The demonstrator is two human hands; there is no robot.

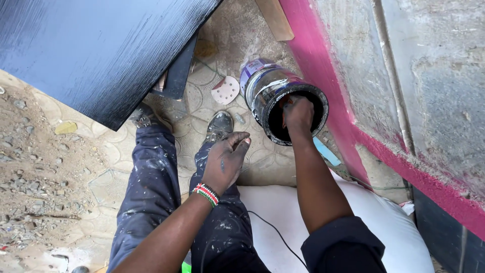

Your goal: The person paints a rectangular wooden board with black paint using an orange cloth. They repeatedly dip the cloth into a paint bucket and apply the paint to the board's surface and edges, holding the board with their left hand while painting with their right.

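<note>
My right hand (pixel 298 114) reaches into the mouth of a paint can (pixel 262 88) smeared with black paint. Its fingers hook over the rim and hold the can tilted toward me, above the paved ground. The inside of the can is dark and its contents cannot be made out. My left hand (pixel 227 159) hangs over my knee, to the left of the can and apart from it. It is stained black, its fingers are loosely bent and it holds nothing. A beaded bracelet (pixel 206 194) sits on that wrist.
A large black-painted board (pixel 101 50) fills the upper left, resting over a dark block (pixel 179 73). A grey wall with a pink band (pixel 323 65) runs along the right. A white sack (pixel 384 222) with a black cable (pixel 275 232) lies below. A sanding disc (pixel 225 91) is near my shoes (pixel 219 126).
</note>
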